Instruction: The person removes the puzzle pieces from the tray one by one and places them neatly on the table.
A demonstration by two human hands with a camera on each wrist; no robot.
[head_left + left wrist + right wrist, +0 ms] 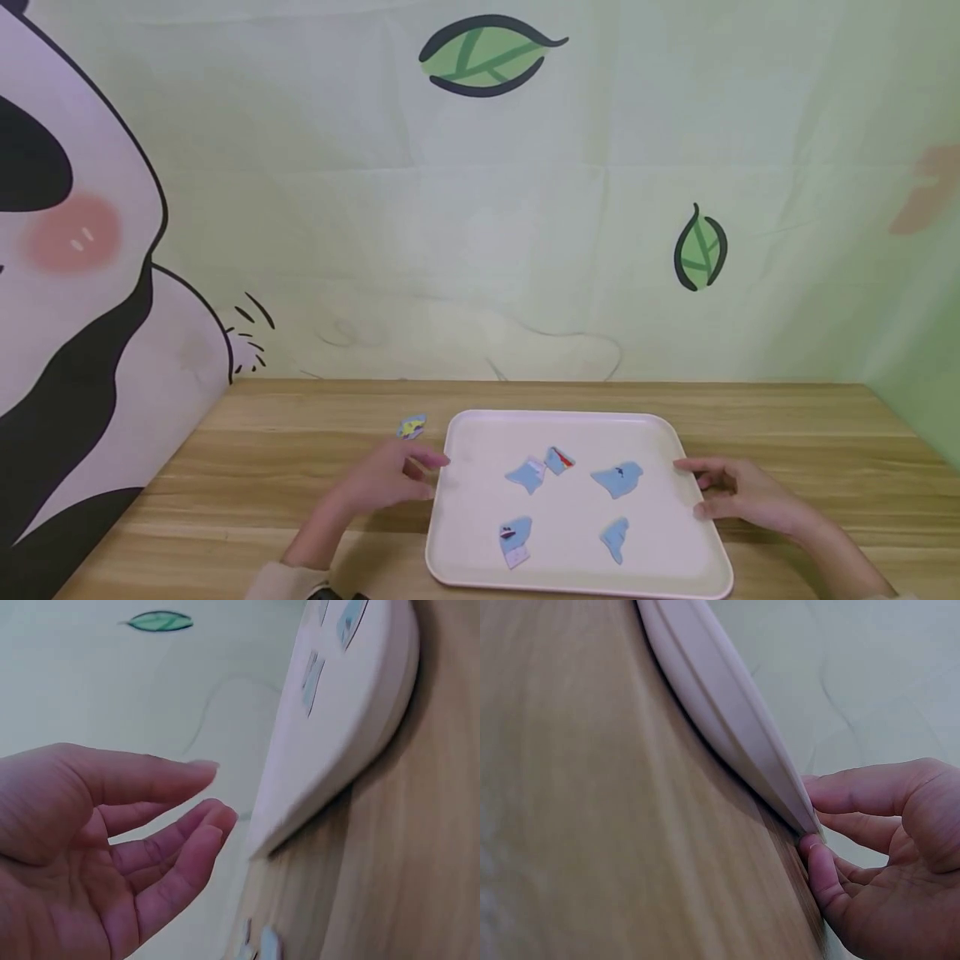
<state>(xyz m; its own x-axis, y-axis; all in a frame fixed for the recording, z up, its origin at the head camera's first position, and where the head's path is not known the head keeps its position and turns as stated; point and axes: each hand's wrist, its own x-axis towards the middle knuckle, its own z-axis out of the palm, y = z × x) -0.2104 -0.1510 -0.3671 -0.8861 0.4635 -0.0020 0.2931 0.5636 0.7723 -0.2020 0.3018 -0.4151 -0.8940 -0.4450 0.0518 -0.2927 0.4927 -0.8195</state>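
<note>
A white tray (562, 575) lies on the wooden table, holding several blue puzzle pieces. On it, a piece with a pink part (529, 473) sits close to one with a red stripe (559, 461). Other pieces are a wide blue one (618, 479), a narrow blue one (616, 540) and a pink-ended one (515, 542). My left hand (127, 832) is beside the tray's left edge, fingers loosely bent, with a gap to the rim in the left wrist view. My right hand (892, 840) grips the right rim between thumb and fingers.
A yellow and blue puzzle piece (412, 427) lies on the table (300, 433), beyond my left hand. Behind the table stands a wall covering (375, 233) printed with leaves and a panda (82, 317).
</note>
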